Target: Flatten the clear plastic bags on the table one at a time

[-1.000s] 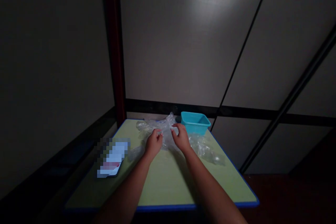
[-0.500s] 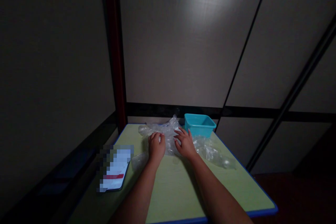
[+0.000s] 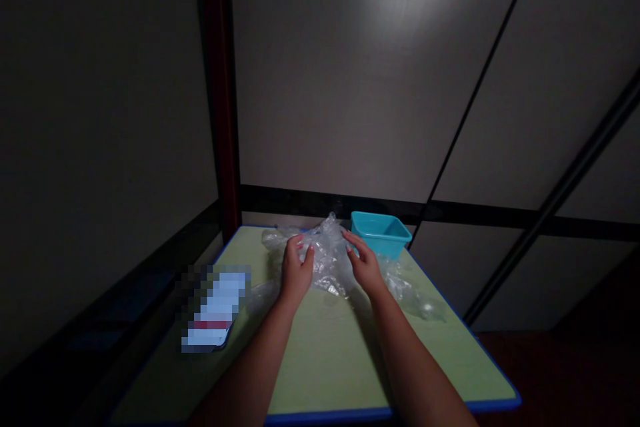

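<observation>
A heap of crumpled clear plastic (image 3: 327, 267) lies toward the back of the table; I cannot tell whether it is bags or loose film. At its left side is my left hand (image 3: 297, 271), thumb apart from the slightly curled fingers. My right hand (image 3: 367, 270) faces it from the other side, fingers spread and pointing inward. Both hands are open, beside the plastic or lightly touching it. More clear plastic (image 3: 407, 290) stretches out to the right of my right wrist, and a flat piece (image 3: 263, 297) lies by my left forearm.
A turquoise plastic basket (image 3: 380, 243) stands at the table's back right corner. To the left lies a phone (image 3: 215, 310) with a blurred screen. The pale green table (image 3: 330, 360) has a blue edge, with panelled walls behind and to the left.
My hands have turned from palms down to facing each other and moved slightly apart. More of the plastic heap shows between them. The view has shifted slightly.
</observation>
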Available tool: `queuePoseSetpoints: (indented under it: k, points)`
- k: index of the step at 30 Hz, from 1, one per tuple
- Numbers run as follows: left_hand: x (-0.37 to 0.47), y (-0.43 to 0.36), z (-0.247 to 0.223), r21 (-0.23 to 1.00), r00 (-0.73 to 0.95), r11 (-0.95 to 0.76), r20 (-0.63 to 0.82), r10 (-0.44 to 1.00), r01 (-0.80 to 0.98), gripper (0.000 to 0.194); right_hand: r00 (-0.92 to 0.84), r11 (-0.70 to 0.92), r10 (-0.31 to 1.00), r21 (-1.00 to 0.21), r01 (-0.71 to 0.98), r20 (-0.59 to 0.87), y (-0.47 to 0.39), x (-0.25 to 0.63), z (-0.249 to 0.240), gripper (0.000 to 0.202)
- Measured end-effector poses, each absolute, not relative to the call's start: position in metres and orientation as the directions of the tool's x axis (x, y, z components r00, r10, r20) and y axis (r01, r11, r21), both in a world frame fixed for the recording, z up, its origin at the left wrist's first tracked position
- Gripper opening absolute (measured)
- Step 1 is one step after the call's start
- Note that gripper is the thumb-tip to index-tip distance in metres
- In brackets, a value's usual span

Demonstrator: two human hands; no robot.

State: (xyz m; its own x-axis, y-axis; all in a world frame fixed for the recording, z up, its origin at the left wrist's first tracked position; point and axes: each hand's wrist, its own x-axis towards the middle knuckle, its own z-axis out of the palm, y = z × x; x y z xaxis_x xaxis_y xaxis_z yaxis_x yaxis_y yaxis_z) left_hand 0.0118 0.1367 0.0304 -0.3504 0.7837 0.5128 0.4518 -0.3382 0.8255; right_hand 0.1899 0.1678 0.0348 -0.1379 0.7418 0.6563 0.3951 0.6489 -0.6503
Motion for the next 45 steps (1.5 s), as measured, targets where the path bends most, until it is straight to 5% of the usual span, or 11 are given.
queuePoseSetpoints:
  k: [4,7,10,15,36,40,45]
  points:
    - [0.015,0.123,0.038,0.723,-0.233,-0.405,0.606,0.761,0.56,0.029,-0.165,0.652,0.748,-0.666,0.363,0.643,0.17,0.194,0.033,0.041]
    - [0.026,0.108,0.037,0.4,0.174,-0.576,0.694,0.698,0.713,0.039,-0.178,0.645,0.762,-0.704,0.297,0.623,0.174,0.196,0.029,0.039]
    - [0.039,0.103,0.026,0.195,0.483,-0.678,0.568,0.667,0.708,0.042,-0.152,0.634,0.773,-0.743,0.215,0.616,0.178,0.196,0.025,0.039]
    - [0.042,0.116,0.005,0.13,0.514,-0.623,0.449,0.731,0.771,0.059,-0.141,0.631,0.775,-0.752,0.19,0.616,0.178,0.195,0.027,0.04]
    - [0.024,0.134,-0.003,0.457,0.228,-0.379,0.351,0.908,0.805,0.042,-0.062,0.574,0.812,-0.775,0.265,0.581,0.212,0.196,0.15,0.028]
    - [0.031,0.139,0.008,0.884,-0.05,-0.365,0.395,0.917,0.291,0.051,-0.108,0.58,0.814,-0.785,0.218,0.571,0.191,0.203,0.156,0.023]
    - [0.036,0.149,0.019,0.962,-0.216,-0.239,0.207,0.954,-0.134,0.076,-0.151,0.601,0.799,-0.783,0.162,0.582,0.154,0.206,0.155,0.03]
